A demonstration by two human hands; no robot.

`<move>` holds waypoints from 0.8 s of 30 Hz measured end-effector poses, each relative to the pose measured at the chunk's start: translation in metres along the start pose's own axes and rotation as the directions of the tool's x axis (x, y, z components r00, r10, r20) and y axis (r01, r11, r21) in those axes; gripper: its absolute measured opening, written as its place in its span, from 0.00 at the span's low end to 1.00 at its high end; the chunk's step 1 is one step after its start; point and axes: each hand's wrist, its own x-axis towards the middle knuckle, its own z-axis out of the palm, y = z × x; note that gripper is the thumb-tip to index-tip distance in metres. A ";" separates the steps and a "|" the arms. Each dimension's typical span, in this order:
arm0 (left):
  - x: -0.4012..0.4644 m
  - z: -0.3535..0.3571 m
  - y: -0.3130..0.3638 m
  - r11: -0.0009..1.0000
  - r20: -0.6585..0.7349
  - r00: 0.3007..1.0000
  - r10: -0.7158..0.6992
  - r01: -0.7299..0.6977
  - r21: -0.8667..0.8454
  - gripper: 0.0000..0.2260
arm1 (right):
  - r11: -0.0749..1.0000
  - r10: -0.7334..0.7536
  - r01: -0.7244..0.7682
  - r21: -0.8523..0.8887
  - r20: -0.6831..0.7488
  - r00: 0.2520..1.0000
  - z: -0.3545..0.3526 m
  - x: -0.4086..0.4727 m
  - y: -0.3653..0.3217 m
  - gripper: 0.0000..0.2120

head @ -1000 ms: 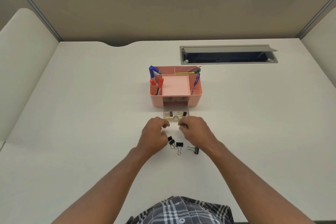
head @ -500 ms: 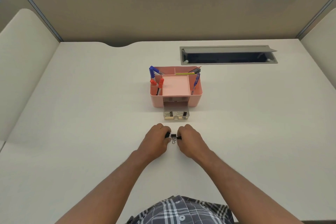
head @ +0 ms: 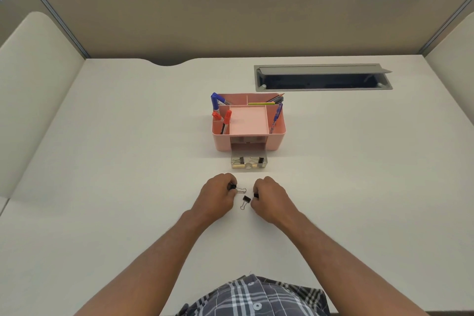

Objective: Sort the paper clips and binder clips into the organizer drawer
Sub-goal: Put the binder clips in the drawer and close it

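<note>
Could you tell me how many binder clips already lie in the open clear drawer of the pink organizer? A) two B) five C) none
A: two black binder clips lie side by side in the clear drawer, pulled out at the organizer's front.

Pink organizer with clear drawer, black binder clips, red and blue markers, cream table, grey plaid shirt.
</note>
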 end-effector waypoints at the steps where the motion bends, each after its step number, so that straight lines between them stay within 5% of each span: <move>1: 0.000 0.000 0.000 1.000 -0.004 1.000 -0.008 0.008 -0.017 0.04 | 1.000 0.002 -0.002 0.006 -0.010 1.000 0.000 0.000 0.001 0.06; 8: -0.002 -0.003 0.006 0.980 -0.124 0.990 -0.062 0.037 -0.195 0.04 | 0.958 0.068 -0.068 0.277 0.010 0.998 -0.023 0.002 0.006 0.05; 13: 0.011 -0.019 0.026 0.956 -0.290 0.953 -0.091 0.003 -0.293 0.05 | 0.819 0.158 0.001 0.574 -0.227 0.961 -0.059 0.012 -0.002 0.07; 24: 0.055 -0.026 0.048 0.981 -0.307 0.932 -0.192 0.181 -0.064 0.04 | 0.923 0.218 -0.079 0.377 -0.342 0.914 -0.060 0.042 -0.016 0.08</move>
